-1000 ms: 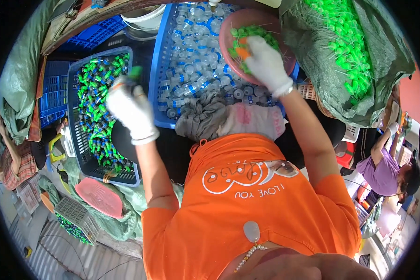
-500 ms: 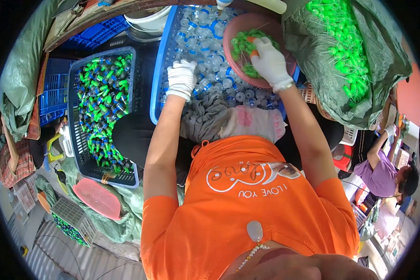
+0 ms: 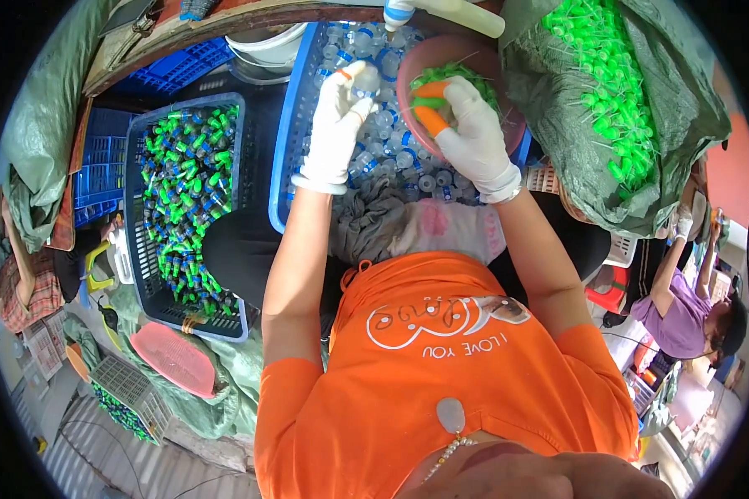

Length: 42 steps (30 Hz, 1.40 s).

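Observation:
My left hand, in a white glove, is raised over a blue crate. Its thumb and fingers close around a small clear plastic bottle. Beneath it, the crate is heaped with similar bottles, many with blue bands. My right hand, gloved too and with orange covers on its fingertips, pinches a green cap piece at the near left rim of a pink bowl. Thin-tubed green cap pieces lie inside that bowl.
On the left stands a dark blue basket of green-topped bottles. A grey-green sack holding green tubed caps is at right. A white squeeze bottle overhangs the crate's far edge. A person in purple works at far right.
My left hand has risen from the heap with a clear bottle in its fingers. My right hand has drawn back from inside the bowl, toward me and leftward, with a green cap piece.

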Motion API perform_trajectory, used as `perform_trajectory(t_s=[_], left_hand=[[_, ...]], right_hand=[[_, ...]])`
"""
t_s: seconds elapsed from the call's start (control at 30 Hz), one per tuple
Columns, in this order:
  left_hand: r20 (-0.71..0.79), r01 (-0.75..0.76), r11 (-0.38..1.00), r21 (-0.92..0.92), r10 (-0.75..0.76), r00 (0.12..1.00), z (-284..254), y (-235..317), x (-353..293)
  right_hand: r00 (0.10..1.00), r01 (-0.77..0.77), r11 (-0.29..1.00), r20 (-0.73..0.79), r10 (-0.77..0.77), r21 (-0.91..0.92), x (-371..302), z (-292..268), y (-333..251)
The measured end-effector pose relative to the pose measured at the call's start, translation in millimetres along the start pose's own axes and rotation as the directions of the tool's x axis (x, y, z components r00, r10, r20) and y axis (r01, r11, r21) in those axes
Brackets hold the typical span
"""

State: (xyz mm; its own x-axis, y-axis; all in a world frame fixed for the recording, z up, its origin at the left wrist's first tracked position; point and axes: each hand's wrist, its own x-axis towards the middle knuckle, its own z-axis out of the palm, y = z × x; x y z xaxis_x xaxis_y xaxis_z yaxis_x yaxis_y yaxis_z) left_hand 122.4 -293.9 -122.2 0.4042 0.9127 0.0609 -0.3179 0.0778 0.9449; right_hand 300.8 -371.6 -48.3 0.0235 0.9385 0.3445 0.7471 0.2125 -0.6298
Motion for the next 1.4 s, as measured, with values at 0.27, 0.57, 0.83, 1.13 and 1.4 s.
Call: perform_trajectory(t_s=[0.27,0.57,0.83,1.13,1.4], left_hand=[[0.024,-0.145,0.987,0.075,0.143,0.989,20,4,39],[-0.041,-0.224,0.975,0.01,0.224,0.974,34,3,46],[-0.056,-0.183,0.983,0.012,0.183,0.982,36,6,43],[-0.07,-0.171,0.985,0.016,0.172,0.983,36,7,43],[-0.082,-0.179,0.98,0.084,0.186,0.979,32,-1,44]], right_hand=[[0.984,-0.105,0.992,-0.14,0.114,0.071,8,-27,-8],[0.953,-0.121,0.983,-0.295,0.075,-0.14,25,-37,-13],[0.951,-0.053,0.991,-0.31,0.012,-0.122,25,-34,-5],[0.955,-0.07,0.99,-0.296,0.032,-0.121,26,-34,-9],[0.942,-0.043,0.989,-0.337,-0.008,-0.144,26,-34,-6]])
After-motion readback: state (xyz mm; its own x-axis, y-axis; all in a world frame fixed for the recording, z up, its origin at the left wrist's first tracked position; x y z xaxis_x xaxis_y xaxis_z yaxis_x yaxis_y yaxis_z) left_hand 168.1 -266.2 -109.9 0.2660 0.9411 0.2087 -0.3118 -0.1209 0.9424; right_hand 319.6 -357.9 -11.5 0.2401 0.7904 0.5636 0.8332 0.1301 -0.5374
